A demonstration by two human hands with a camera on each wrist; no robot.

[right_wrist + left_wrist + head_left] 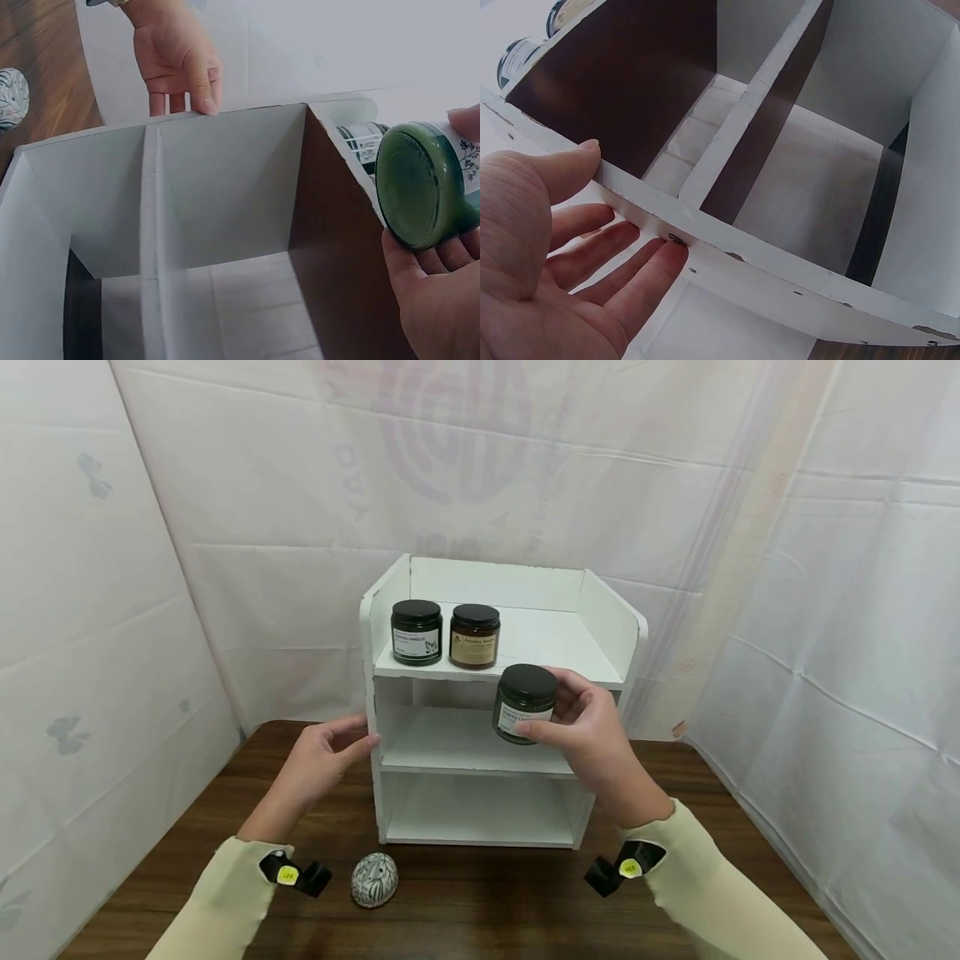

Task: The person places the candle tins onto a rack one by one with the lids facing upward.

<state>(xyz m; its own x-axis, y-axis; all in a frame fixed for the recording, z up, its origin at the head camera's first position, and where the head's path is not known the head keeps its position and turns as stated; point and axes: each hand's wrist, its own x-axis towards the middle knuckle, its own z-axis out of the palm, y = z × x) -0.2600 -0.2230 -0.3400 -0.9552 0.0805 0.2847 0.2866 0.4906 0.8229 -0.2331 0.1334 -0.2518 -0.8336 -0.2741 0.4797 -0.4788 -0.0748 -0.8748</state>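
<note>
In the head view my right hand [592,727] grips a dark green candle jar [527,703] with a black lid and white label. It holds the jar in front of the shelf's upper opening, just below the top board. The right wrist view shows the jar's green glass base [411,187], with fingers beneath it. My left hand [322,760] touches the left side panel of the white shelf [480,842]. Its thumb lies at the panel's front edge, and its fairly straight fingers [649,289] rest along the outer face.
On the top board stand a green candle jar [417,633] and an amber candle jar [474,637], side by side at the left. A patterned round object [374,880] lies on the brown wooden table [465,902] before the shelf. White sheets [285,485] hang behind and at both sides.
</note>
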